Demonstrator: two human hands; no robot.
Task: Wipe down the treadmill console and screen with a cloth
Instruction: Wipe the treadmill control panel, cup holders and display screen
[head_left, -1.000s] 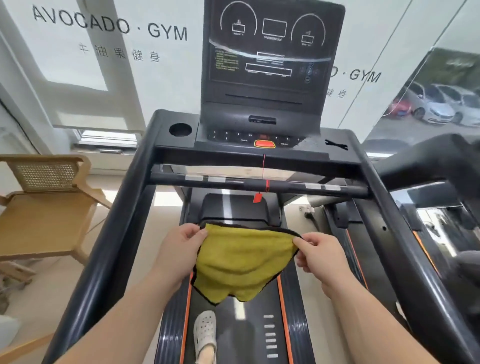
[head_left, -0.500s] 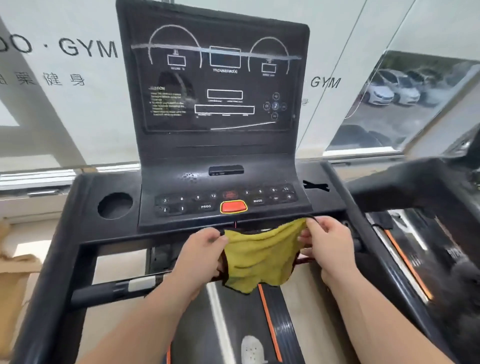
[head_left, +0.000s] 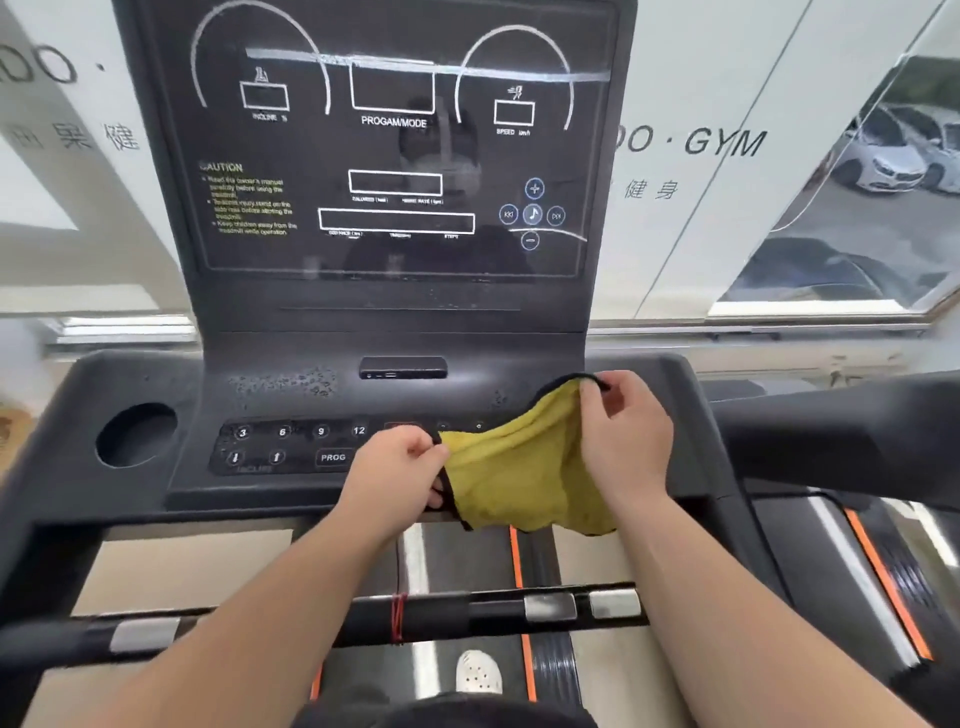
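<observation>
A yellow cloth (head_left: 511, 470) with a dark hem hangs between my two hands, just over the right half of the black treadmill console (head_left: 291, 488). My left hand (head_left: 400, 467) pinches its lower left edge; my right hand (head_left: 623, 436) grips its upper right corner, raised higher. The cloth covers the console's right-hand buttons and the red key. The dark screen (head_left: 395, 156) rises behind, upright, with white outlines and a caution text. Water droplets (head_left: 283, 384) speckle the console below the screen.
A round cup holder (head_left: 136, 434) sits at the console's left. A black handlebar (head_left: 467, 610) with silver pads and a red cord crosses below my forearms. A second treadmill's arm (head_left: 841, 431) lies right. My white shoe (head_left: 478, 673) stands on the belt.
The view has closed in on the console. Both hands rose with the cloth from below the console edge onto its right side, the right hand now higher than the left.
</observation>
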